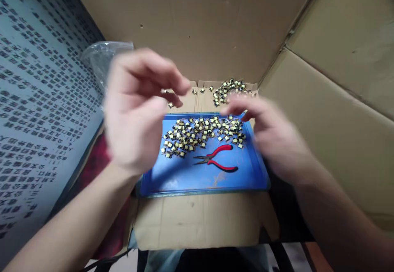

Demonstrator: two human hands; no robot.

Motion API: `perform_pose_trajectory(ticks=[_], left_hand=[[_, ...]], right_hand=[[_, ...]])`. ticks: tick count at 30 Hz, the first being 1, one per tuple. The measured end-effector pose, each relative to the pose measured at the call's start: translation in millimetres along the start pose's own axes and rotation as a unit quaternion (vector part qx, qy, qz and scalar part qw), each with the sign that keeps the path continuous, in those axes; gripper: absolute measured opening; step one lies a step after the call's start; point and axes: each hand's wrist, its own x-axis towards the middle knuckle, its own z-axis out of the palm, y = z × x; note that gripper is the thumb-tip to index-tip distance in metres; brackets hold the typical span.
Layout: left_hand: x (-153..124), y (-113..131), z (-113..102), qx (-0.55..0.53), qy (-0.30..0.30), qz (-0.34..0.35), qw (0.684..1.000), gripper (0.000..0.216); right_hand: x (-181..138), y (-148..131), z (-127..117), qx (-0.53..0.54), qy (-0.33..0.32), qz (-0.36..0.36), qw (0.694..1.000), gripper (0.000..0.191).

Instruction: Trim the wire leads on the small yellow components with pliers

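Observation:
My left hand (135, 112) is raised over the left side of the blue tray (184, 184), blurred, its fingers curled loosely with a gap to the thumb and nothing visible between them. Above the tray's right rim hovers my right hand (273, 136), also smeared by motion, fingers stretched out to the left and apart. Heaped in the tray's far half are many small yellow-and-black coil parts (191, 134), like tiny transformers with thin wires. In front of them lie red-handled long-nose pliers (212, 159), jaws pointing left and handles spread. Neither hand touches the pliers.
Behind the tray, another pile of coil parts (229, 89) sits on cardboard, with a few loose ones to its left. A clear plastic bag (103, 58) stands at the back left. Cardboard walls (197, 26) enclose the back and right; a printed sheet (40, 87) covers the left.

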Motion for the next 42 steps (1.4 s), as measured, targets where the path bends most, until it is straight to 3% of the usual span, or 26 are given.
perform_pose_trajectory(ticks=[2,4,6,15,18,21,25,28,33,42], left_hand=[[-7.1,-29.7,6.9,0.116,-0.079,-0.007,0.990,0.017],[-17.1,-52.1,9.0,0.265,-0.192,-0.040,0.944,0.017],[-25.5,-63.1,8.4,0.315,-0.238,-0.050,0.917,0.020],[-32.7,-63.1,-0.9,0.314,-0.209,-0.040,0.925,0.024],[-35.6,-66.7,-2.6,0.306,-0.215,-0.038,0.927,0.023],[-37.8,-66.7,-2.7,0.308,-0.202,-0.040,0.929,0.020],[-40.5,-62.5,0.3,0.301,-0.202,-0.072,0.929,0.029],[-44.1,-61.5,4.4,0.208,-0.224,-0.139,0.942,0.044],[-48.7,-66.3,9.0,0.054,-0.206,-0.259,0.942,0.032],[-44.0,-66.4,4.5,0.113,-0.196,-0.285,0.931,0.033]], right_hand=[[1.2,12.9,17.8,-0.030,-0.012,-0.002,0.999,0.026],[1.2,27.2,39.2,-0.087,-0.036,0.022,0.995,0.024],[1.4,37.5,55.4,-0.144,-0.078,0.043,0.986,0.025],[20.4,38.6,62.2,-0.236,-0.115,-0.015,0.965,0.019],[23.7,40.9,59.9,-0.148,-0.089,0.020,0.985,0.012],[22.0,40.9,56.0,0.022,-0.015,0.106,0.994,0.013],[14.4,33.1,55.0,0.176,0.069,0.187,0.964,0.022],[8.2,24.9,60.8,0.257,0.071,0.208,0.941,0.023],[2.7,19.9,71.5,0.288,0.096,0.231,0.925,0.018],[0.2,27.0,75.9,0.301,0.092,0.222,0.923,0.018]])
